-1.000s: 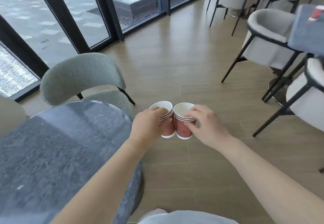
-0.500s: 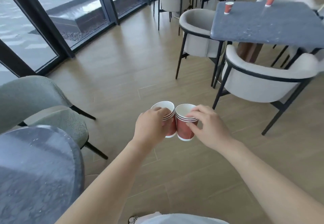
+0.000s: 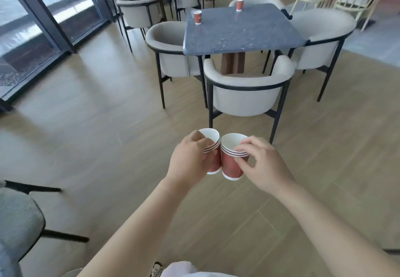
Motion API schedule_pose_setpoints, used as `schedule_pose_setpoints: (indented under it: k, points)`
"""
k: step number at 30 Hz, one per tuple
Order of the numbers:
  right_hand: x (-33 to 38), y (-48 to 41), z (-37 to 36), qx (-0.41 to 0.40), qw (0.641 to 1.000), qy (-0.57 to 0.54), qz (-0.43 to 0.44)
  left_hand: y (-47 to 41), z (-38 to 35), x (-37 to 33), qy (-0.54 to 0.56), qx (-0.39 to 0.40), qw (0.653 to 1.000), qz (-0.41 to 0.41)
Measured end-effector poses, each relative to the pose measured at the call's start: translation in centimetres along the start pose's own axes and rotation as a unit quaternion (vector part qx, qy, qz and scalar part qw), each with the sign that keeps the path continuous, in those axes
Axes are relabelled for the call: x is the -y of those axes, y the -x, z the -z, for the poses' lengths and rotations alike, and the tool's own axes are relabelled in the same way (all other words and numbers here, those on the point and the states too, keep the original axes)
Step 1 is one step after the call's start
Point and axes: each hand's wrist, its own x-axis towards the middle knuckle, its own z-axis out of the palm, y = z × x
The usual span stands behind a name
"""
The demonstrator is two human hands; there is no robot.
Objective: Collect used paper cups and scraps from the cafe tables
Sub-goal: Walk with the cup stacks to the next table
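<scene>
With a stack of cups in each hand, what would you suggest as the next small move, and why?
Probably nest the right stack into the left stack. The left hand and the right hand each grip a stack, so neither is free, while a near cup and a far cup stand on the grey table ahead.

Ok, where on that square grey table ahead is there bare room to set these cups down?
The grey stone square table is bare across its near half and right side. A red paper cup by the far-left corner and a red paper cup at the far edge stand on it. The cream tub chair crowds the near edge.
</scene>
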Motion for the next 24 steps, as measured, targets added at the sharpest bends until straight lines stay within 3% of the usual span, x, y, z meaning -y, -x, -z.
schedule_pose_setpoints:
  k: [12, 24]
  points:
    - [-4.3, -5.8, 0.5, -0.028, 0.999, -0.006, -0.033, -8.6, -2.6, 0.4, 0.018, 0.043, 0.999, -0.029]
    - [-5.6, -26.8, -4.1, -0.027, 0.999, 0.007, -0.016, -26.8, -0.5, 10.0, 0.023, 0.024, 0.999, 0.004]
